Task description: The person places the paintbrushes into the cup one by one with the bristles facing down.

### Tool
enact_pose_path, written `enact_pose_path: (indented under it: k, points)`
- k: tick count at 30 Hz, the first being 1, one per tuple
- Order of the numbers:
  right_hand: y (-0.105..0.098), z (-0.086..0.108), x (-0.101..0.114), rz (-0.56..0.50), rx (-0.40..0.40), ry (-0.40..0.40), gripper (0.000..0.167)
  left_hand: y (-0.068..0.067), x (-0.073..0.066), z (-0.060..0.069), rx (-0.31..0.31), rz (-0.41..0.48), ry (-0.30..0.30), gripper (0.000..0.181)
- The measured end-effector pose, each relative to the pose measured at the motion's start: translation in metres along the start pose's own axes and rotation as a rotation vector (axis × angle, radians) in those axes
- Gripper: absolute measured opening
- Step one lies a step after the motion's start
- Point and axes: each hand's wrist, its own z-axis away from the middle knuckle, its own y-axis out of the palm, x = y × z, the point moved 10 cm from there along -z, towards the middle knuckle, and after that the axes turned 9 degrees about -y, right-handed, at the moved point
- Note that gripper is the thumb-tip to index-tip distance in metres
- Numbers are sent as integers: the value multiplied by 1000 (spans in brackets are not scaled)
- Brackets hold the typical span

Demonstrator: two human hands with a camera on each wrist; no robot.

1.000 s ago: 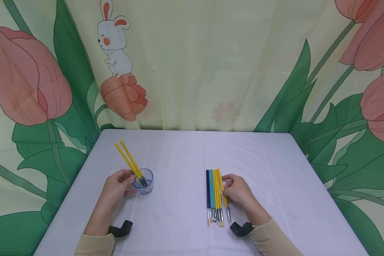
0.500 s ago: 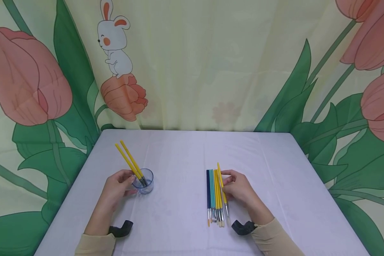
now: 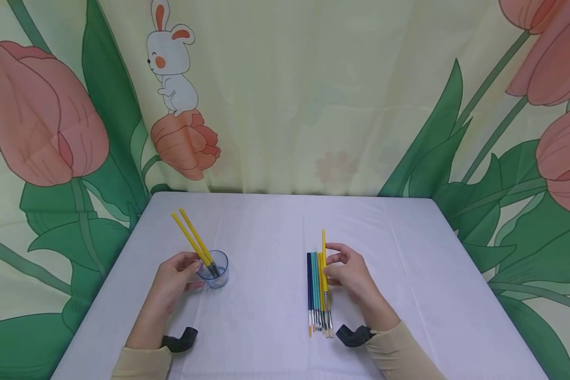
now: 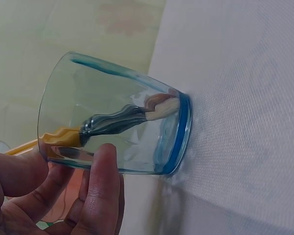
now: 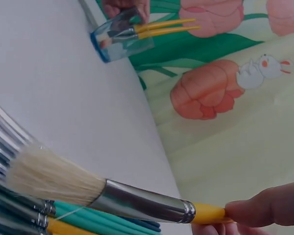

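My left hand (image 3: 173,277) grips the side of a clear, blue-tinted glass cup (image 4: 132,93) standing on the table. Two yellow-handled paintbrushes (image 3: 190,238) lean in it, bristles down. On the right, my right hand (image 3: 354,277) pinches another yellow-handled paintbrush (image 5: 142,199) between thumb and fingers. Its broad pale bristles and silver ferrule show in the right wrist view. In the head view that brush overlaps the right end of a row of paintbrushes (image 3: 315,279) with dark blue, teal and yellow handles.
A white cloth covers the table (image 3: 261,316). Behind it hangs a curtain (image 3: 290,95) printed with tulips and a rabbit. Each wrist carries a black device (image 3: 180,340).
My right hand has moved the pinched paintbrush slightly away from me and to the left, from beside the row to over its right end. The left hand and glass cup have stayed put.
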Motion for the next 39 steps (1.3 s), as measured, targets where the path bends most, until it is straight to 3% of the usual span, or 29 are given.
enact_pose_path:
  k: [14,39]
  points:
    - [22,-8,13,-86,-17,-43,60,1,1,2,-4,-5,-4,38]
    - [73,-15,59,-323,-42,-219,63,0,-2,3,3,6,0,37]
